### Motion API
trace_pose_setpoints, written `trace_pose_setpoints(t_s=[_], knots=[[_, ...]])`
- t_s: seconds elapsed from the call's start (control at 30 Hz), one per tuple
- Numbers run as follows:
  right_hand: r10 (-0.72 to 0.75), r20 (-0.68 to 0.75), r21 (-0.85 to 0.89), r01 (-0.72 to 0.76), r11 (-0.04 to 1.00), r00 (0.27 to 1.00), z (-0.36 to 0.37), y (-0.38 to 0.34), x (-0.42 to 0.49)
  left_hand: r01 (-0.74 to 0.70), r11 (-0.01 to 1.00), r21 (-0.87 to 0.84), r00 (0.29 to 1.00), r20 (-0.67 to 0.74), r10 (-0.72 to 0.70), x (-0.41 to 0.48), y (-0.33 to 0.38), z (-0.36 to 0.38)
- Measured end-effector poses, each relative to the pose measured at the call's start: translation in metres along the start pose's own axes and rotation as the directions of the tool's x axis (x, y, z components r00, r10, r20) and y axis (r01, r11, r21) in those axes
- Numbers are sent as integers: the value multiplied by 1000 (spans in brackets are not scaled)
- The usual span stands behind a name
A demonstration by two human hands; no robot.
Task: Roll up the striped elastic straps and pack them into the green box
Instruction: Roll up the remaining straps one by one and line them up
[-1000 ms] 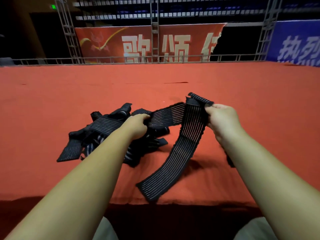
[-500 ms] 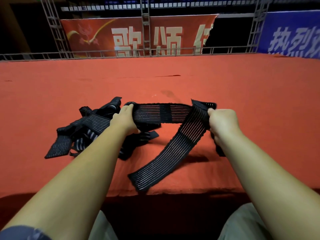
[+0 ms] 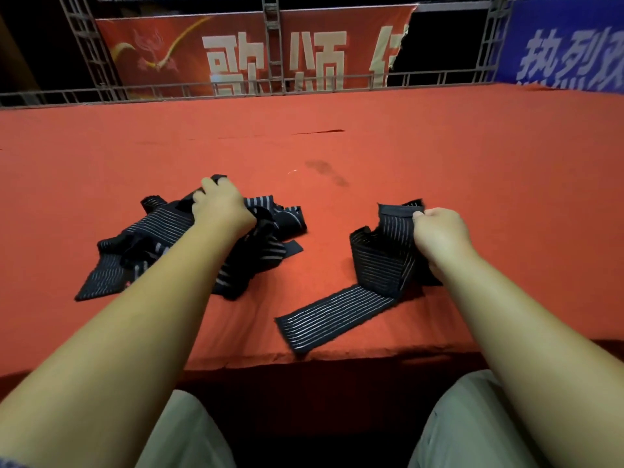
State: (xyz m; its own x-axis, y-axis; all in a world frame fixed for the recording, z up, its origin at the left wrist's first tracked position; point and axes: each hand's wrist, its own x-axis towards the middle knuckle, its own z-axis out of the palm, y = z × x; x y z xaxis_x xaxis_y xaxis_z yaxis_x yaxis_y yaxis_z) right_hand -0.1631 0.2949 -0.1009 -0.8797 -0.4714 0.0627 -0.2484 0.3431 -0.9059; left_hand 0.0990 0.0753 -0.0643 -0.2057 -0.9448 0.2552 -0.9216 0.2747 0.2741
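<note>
A heap of black elastic straps with thin white stripes [image 3: 158, 244] lies on the red cloth surface [image 3: 337, 157] at the left. My left hand [image 3: 223, 206] rests on top of the heap, fingers curled into the straps. One separate striped strap [image 3: 378, 258] is at the right; my right hand [image 3: 442, 236] pinches its upper end, so part of it stands up in a fold. Its free end lies flat toward the front edge. No green box is in view.
The red surface ends in a front edge [image 3: 304, 361] just above my knees. A metal railing [image 3: 337, 83] and truss run along the far side, with red and blue banners behind.
My left hand let go of the stretched strap and moved left onto the heap. The strap went slack and dropped at the right, held only by my right hand.
</note>
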Motion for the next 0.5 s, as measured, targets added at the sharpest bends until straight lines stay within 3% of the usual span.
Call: trace_pose_setpoints(t_s=[0.07, 0.1, 0.13, 0.2, 0.27, 0.33, 0.4, 0.5], knots=[[9, 10, 74, -9, 997, 1000, 1, -2, -2, -145, 984, 100, 962, -217, 164, -17, 17, 4], [12, 9, 107, -13, 994, 1000, 1, -4, -4, -240, 966, 99, 934, -246, 257, -24, 26, 11], [15, 10, 132, -16, 991, 1000, -1, -5, -5, -334, 941, 48, 921, -194, 337, -29, 35, 20], [11, 24, 160, -14, 987, 1000, -7, -11, -12, -423, 884, -197, 892, 81, 445, -39, 56, 38], [-11, 44, 153, 4, 988, 999, -14, -17, -19, -355, 798, -487, 809, 269, 523, -51, 76, 50], [-45, 63, 155, 35, 987, 997, -20, -19, -22, -267, 715, -647, 767, 306, 564, -59, 94, 59], [-63, 59, 149, 54, 987, 996, -26, -19, -22, -153, 709, -688, 725, 410, 554, -59, 108, 66], [-94, 14, 153, 91, 984, 995, -31, -17, -16, -46, 800, -598, 672, 574, 468, -55, 114, 72]])
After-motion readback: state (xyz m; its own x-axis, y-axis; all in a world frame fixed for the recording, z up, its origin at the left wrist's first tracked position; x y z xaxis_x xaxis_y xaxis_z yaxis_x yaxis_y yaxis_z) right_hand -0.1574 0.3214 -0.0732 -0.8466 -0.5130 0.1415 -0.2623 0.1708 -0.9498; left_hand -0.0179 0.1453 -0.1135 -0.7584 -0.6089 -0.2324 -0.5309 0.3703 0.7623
